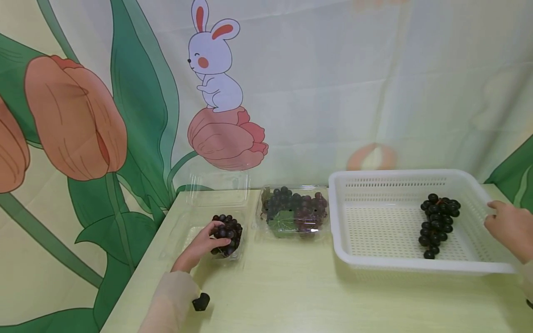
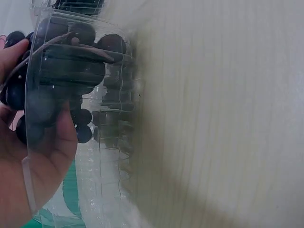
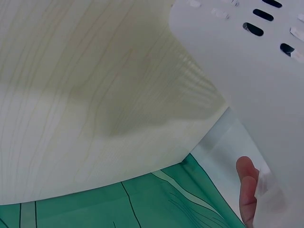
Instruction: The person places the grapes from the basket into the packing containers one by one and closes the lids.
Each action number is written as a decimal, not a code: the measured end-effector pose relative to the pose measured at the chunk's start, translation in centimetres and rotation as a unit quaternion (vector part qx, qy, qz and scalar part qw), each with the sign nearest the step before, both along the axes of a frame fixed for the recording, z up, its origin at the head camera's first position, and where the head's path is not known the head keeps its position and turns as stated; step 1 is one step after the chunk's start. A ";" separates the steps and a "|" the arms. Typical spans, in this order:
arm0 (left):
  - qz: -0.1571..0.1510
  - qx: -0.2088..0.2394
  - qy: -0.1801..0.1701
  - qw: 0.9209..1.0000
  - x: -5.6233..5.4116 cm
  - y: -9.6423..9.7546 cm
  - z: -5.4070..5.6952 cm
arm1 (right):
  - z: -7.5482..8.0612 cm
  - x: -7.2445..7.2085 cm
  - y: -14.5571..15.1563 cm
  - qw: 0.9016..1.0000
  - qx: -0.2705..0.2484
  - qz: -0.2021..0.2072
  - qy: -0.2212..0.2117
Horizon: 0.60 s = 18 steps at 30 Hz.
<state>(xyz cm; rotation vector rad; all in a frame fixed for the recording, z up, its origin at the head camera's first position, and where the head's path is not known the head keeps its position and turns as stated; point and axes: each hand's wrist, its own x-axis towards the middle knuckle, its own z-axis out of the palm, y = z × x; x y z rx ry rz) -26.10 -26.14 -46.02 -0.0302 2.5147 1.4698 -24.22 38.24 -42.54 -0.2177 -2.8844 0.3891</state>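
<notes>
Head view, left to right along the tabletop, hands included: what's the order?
Left hand → held grapes → closed box → basket → right hand.

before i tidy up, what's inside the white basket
One bunch of dark grapes lies in the white basket, right of centre. Slotted floor shows beside it; the patch directly under the grapes is covered.

Printed rabbit [image 1: 220, 69], orange tulips [image 1: 77, 120], green leaves [image 1: 139, 83]
</notes>
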 end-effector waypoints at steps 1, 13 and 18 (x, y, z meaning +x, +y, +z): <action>0.000 0.002 0.004 1.000 0.0 0.0 0.0 | 0.0 0.0 0.0 1.000 -0.001 0.000 -0.001; 0.001 -0.002 0.009 1.000 0.0 0.0 -0.2 | 0.0 0.0 0.0 1.000 -0.003 -0.001 -0.001; 0.008 -0.021 0.001 1.000 -0.1 0.0 -0.3 | -0.1 0.0 0.1 1.000 -0.007 -0.002 -0.004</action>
